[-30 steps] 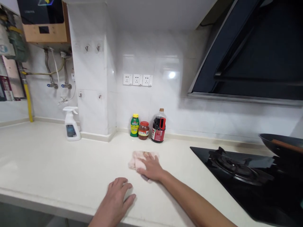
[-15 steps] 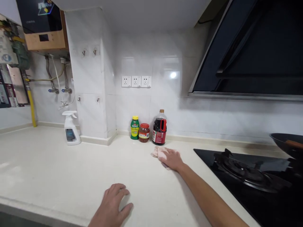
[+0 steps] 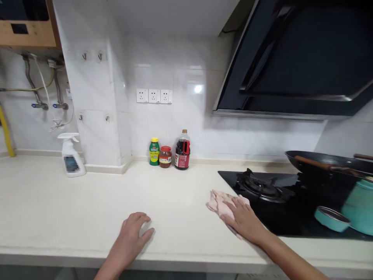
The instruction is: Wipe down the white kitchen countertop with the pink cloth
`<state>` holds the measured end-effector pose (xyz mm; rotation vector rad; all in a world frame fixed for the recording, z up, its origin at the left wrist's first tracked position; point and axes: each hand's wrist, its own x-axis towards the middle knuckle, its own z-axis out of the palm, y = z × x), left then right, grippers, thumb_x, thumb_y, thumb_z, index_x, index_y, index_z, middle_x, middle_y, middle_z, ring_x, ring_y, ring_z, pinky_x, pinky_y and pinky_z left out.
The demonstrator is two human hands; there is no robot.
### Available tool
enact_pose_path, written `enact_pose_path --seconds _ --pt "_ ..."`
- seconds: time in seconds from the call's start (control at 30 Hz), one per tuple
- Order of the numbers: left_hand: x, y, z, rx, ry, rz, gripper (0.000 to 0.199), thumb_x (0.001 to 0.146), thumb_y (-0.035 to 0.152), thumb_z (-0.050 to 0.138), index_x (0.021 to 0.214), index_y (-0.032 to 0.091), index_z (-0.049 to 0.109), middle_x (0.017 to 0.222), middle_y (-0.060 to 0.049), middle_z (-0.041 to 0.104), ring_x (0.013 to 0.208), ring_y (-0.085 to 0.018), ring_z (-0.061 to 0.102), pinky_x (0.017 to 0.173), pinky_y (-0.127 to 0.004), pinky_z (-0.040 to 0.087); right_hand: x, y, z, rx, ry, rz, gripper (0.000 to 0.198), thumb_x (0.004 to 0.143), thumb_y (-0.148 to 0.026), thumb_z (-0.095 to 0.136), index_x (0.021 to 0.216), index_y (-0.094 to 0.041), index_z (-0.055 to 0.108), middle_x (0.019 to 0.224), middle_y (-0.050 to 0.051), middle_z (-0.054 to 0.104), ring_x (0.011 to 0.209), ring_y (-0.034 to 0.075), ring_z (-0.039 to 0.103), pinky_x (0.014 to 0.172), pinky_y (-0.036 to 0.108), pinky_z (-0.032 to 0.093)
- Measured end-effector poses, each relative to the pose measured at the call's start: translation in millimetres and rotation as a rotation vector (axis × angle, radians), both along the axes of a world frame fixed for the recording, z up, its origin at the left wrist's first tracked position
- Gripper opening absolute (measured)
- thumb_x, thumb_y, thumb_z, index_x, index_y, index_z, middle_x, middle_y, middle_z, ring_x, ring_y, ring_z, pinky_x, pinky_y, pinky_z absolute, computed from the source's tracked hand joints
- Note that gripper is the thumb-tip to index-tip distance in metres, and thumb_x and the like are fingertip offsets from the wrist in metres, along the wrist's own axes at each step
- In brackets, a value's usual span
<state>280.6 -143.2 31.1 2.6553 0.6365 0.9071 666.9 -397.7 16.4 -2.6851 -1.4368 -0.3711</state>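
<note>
Cloth, pale pink, crumpled (image 3: 218,201): on the white counter (image 3: 116,198), at the left edge of the black glass hob (image 3: 287,219), under my right hand (image 3: 245,219), fingers spread, I judge for even pressure. Left hand (image 3: 131,233): loosely curled, thumb apart; counter contact unclear.

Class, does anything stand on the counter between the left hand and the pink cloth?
Nothing visible does: only counter lies between the left hand and the pink cloth, partly under the right hand. The green bottle, red-lidded jar and dark bottle stand farther back, by the wall.
</note>
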Motion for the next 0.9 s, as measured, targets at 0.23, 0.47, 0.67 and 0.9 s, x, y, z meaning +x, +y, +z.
enact_pose_path --seconds 0.23,0.47,0.67,0.9 --pt "1.7 -1.5 -0.7 0.039 -0.002 -0.019 0.024 0.089 0.041 0.061 0.105 0.025 0.07 0.116 -0.008 0.068 0.114 -0.028 0.062 0.097 -0.045 0.049 -73.5 -74.6 -21.4 0.096 0.007 0.024 0.07 0.098 -0.07 0.034 0.148 -0.024 0.05 0.16 0.01 0.03 0.149 0.035 0.017 0.12 0.058 0.021" --pt "2.0 -1.7 3.2 -0.007 -0.021 -0.008 0.038 0.094 0.052 0.054 0.118 0.027 0.067 0.125 -0.008 0.067 0.122 -0.027 0.058 0.103 -0.047 0.047 -163.5 23.7 24.9 0.026 0.238 -0.004 0.078 0.098 -0.066 0.045 0.156 -0.015 0.037 0.163 0.016 0.015 0.149 0.045 0.005 0.119 0.066 0.01" --pt "2.6 2.9 7.5 -0.103 -0.104 -0.04 0.041 0.094 0.052 0.05 0.119 0.023 0.066 0.121 -0.008 0.069 0.117 -0.026 0.061 0.105 -0.049 0.048 -240.8 99.8 36.6 0.096 0.374 0.469 0.071 0.101 -0.056 0.048 0.157 -0.015 0.033 0.164 0.019 0.007 0.15 0.038 -0.002 0.121 0.061 0.001" --pt "-0.2 2.3 5.6 -0.054 -0.095 0.002 0.04 0.09 0.047 0.058 0.119 0.022 0.071 0.139 -0.015 0.059 0.131 -0.032 0.054 0.109 -0.055 0.045 -208.0 114.8 42.0 0.084 0.491 0.706 0.087 0.086 -0.068 0.068 0.155 -0.023 0.039 0.163 0.011 0.02 0.15 0.031 0.014 0.124 0.053 0.01"
